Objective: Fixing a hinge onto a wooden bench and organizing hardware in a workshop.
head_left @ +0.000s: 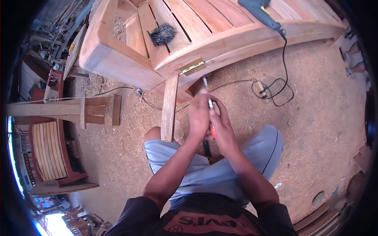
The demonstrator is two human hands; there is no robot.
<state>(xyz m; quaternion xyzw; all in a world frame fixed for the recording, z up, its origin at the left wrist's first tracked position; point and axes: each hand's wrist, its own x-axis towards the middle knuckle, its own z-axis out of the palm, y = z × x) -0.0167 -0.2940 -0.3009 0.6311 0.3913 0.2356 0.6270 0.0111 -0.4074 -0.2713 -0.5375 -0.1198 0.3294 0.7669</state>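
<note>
My left hand (199,114) is closed around the shaft of what looks like a screwdriver (213,132), with metal and a red part showing between my hands. My right hand (223,128) is wrapped around its handle end. The metal shaft points up toward a brass hinge (192,67) on the front rail of a wooden slatted bench (236,37). Whether the tip touches anything is unclear. Left of my hands, a narrow wooden strip (169,110) extends from below the hinge toward my knee.
On the slats lie a pile of dark screws or nails (162,34) and a grey-blue corded power tool (260,13). Its cord hangs to the sawdust-covered floor (315,98), beside a power strip (261,90). Wooden furniture parts (63,109) stand at the left.
</note>
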